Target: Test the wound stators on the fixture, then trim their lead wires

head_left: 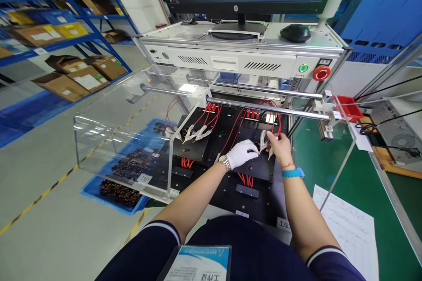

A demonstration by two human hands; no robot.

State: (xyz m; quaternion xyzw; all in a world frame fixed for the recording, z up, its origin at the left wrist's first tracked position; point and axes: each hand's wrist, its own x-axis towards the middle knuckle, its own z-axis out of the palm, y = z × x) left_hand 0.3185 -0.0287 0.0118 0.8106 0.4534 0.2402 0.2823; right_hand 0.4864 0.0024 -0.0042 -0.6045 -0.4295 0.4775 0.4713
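A white clip sits at the left edge of the bare right hand's grip, which is closed on its upper part; its long axis slopes down toward the wearer, above a black plate. Just left of that grip, the gloved left hand curls its fingertips near the clip's tip; whether they pinch anything, I cannot tell.

Pale clip (tip down), pinched in right hand, tilted above black plate.
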